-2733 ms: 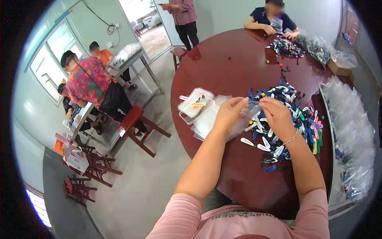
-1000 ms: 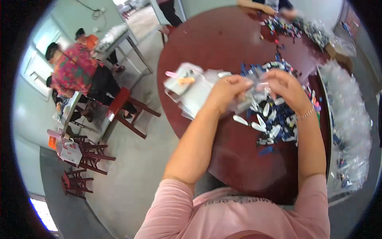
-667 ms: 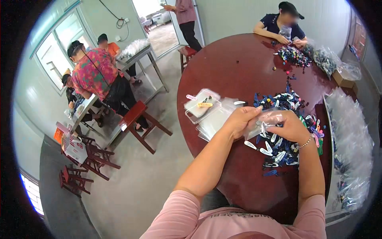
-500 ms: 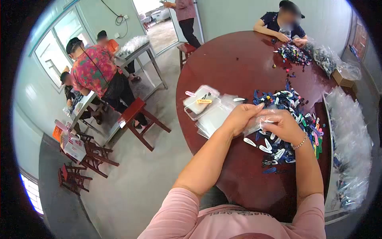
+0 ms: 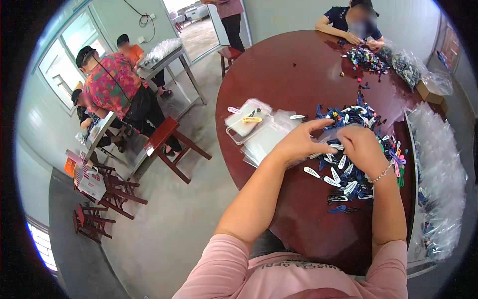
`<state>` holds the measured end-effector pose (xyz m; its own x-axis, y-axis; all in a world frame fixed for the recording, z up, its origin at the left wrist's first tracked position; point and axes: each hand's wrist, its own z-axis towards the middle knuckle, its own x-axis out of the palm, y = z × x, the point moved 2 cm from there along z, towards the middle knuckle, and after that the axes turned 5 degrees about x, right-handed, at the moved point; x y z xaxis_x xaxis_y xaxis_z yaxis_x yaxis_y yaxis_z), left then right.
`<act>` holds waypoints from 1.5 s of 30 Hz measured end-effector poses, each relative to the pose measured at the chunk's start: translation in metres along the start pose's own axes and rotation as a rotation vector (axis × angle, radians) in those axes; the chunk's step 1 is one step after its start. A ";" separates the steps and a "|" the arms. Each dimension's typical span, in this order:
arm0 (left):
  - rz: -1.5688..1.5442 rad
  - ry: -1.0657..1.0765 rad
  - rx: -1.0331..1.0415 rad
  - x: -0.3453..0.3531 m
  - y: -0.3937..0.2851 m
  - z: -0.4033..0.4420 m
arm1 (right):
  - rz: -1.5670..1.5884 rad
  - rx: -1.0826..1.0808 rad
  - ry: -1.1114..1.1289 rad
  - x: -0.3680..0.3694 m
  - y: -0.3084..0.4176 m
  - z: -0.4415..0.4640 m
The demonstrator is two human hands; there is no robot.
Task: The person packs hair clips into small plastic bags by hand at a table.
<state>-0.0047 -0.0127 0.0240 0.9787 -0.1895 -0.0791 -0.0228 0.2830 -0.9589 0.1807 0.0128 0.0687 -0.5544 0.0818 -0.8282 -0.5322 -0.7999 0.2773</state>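
Observation:
A small clear plastic bag (image 5: pixel 327 135) is between my two hands, its outline hard to make out. My left hand (image 5: pixel 298 142) has thumb and index finger spread wide beside the bag; its other fingers are hidden. On the other side, my right hand (image 5: pixel 362 149) is closed, fingertips pinched at the bag's edge. Below and around both hands spreads a pile of snap hair clips (image 5: pixel 350 188), mostly white and dark blue. Left of my left hand lie flat clear bags (image 5: pixel 266 142) and a clear plastic case (image 5: pixel 244 119) with a yellow clip (image 5: pixel 252 119) and a pink clip (image 5: pixel 234 110).
The round dark red table (image 5: pixel 279 65) fills the middle. Packed clear bags (image 5: pixel 438 184) line a surface at right. A co-worker (image 5: pixel 348 25) sits across by a pile of colourful small pieces (image 5: pixel 368 60). Other people work at metal tables at left, near a red stool (image 5: pixel 164 134).
My left thumb and index finger have spread apart from their pinch near the bag. My right hand has moved slightly up and right, curling its fingers. The whole view has shifted slightly.

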 end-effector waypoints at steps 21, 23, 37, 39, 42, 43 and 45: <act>-0.064 0.273 0.032 0.007 0.000 -0.003 | 0.295 -0.074 0.277 0.013 0.017 -0.005; -0.056 0.187 -0.039 0.011 0.003 -0.004 | 0.354 -0.078 0.299 0.019 0.012 -0.007; -0.157 -0.277 -0.198 -0.010 0.021 0.006 | 0.364 0.213 0.120 0.004 -0.044 0.000; -0.200 -0.313 -0.208 -0.015 0.021 0.006 | 0.248 0.129 0.262 0.013 -0.044 -0.004; -0.240 -0.337 -0.224 -0.017 0.024 0.006 | 0.166 0.046 0.405 0.026 -0.028 -0.008; -0.241 -0.341 -0.223 -0.017 0.024 0.005 | 0.191 0.070 0.365 0.029 -0.024 -0.007; -0.244 -0.320 -0.226 -0.016 0.024 0.006 | 0.195 0.061 0.282 0.032 -0.011 -0.007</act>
<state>-0.0199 0.0025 0.0034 0.9740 0.0850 0.2102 0.2068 0.0472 -0.9772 0.1731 0.0199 0.0355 -0.4556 -0.2431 -0.8564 -0.4759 -0.7465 0.4651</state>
